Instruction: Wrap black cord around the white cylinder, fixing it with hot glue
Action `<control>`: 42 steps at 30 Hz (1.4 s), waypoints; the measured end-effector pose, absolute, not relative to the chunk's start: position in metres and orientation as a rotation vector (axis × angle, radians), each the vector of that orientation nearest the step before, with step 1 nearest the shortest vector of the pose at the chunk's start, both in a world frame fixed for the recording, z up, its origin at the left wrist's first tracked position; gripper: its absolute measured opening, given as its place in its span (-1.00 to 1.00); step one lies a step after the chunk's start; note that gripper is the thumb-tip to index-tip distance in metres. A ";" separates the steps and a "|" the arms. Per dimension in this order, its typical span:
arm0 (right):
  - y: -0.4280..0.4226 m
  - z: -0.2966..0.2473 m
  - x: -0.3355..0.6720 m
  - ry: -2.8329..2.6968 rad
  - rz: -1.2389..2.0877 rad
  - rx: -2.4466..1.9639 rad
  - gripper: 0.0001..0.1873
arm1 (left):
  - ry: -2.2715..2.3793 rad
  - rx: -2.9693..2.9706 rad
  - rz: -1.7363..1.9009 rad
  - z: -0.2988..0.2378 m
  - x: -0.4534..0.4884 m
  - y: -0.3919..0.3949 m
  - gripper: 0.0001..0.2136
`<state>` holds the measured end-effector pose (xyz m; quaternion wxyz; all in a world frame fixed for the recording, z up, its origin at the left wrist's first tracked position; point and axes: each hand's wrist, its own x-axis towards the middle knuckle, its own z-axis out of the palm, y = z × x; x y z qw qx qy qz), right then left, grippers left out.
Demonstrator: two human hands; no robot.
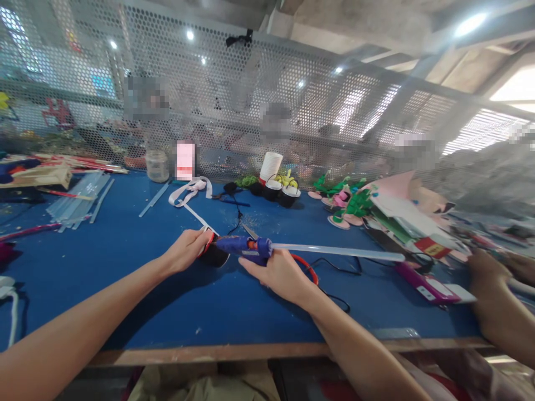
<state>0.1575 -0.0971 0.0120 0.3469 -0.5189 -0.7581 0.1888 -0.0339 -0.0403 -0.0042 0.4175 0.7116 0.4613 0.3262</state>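
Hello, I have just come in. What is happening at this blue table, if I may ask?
A person is using both hands here. The right hand grips a blue glue gun, with a clear glue stick jutting from its back. The left hand holds a small black piece with a red edge near the gun's nozzle; whether they touch is unclear. Spare glue sticks lie at the left, and small black buckets stand at the back.

No text can be read; white label (250, 253) seen on blue hot glue gun (238, 245), any print too small to be made out.
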 end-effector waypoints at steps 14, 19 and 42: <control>-0.096 0.017 0.160 -1.856 0.686 -1.415 -0.82 | 1.169 1.862 0.767 -0.004 -0.035 -0.042 -0.63; -0.092 0.015 0.160 -1.792 0.717 -1.458 -0.75 | 1.171 1.882 0.788 -0.004 -0.035 -0.041 -0.62; -0.100 0.018 0.157 -1.980 0.530 -1.414 -0.82 | 1.165 1.824 0.771 -0.007 -0.034 -0.040 -0.64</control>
